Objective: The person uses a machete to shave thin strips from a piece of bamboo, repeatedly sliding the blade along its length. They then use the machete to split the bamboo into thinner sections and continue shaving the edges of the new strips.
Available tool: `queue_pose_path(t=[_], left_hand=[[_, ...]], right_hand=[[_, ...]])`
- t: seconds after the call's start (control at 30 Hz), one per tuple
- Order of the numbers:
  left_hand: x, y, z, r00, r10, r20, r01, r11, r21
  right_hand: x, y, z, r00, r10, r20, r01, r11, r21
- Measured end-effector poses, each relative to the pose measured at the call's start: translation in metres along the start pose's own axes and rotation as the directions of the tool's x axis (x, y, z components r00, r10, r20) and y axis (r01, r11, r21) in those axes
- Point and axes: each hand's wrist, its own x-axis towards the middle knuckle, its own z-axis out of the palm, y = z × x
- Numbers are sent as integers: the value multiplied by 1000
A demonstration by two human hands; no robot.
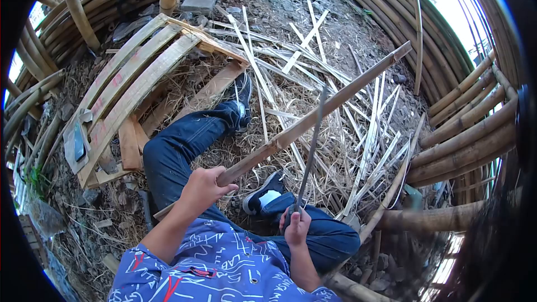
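My left hand is closed round the lower part of a long split bamboo piece, which slants up to the right across the view. In my right hand is the dark handle of a long-bladed knife; its narrow blade points up and passes by the bamboo piece near the middle. Whether blade and bamboo touch, I cannot tell. Both hands are over my bent legs in dark jeans.
Thin bamboo strips and shavings litter the ground ahead. A wooden pallet stands at the left, with a phone on it. Bamboo poles are stacked at the right. A grey block lies at the back.
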Motion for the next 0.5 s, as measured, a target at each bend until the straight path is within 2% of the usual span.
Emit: queue_pose_path(t=[0.07,0.13,0.17,0.27,0.37,0.4,0.47,0.5], left_hand=[[-3,0,0,1000,10,21,-10,1000,-3],[-7,-2,-1,998,52,32,-52,999,3],[-9,-3,-1,996,75,42,-76,997,14],[-17,-20,5,990,113,85,-114,994,-1],[-26,-21,4,988,105,116,-115,990,84],[-29,-20,2,985,112,129,-124,989,86],[-34,-15,-2,985,129,117,-149,972,182],[-35,-14,-4,985,136,109,-158,960,229]], right_hand=[[-2,-4,-2,1000,-27,11,28,998,-62],[-2,-13,-4,998,-40,45,49,978,-204],[0,-18,-6,998,-55,23,59,979,-196],[8,-43,-8,981,-188,47,176,761,-624],[12,-67,-4,971,-229,73,197,582,-789],[14,-72,-2,972,-229,58,185,583,-791],[21,-80,3,960,-254,122,224,425,-877],[25,-85,6,961,-254,113,217,427,-878]])
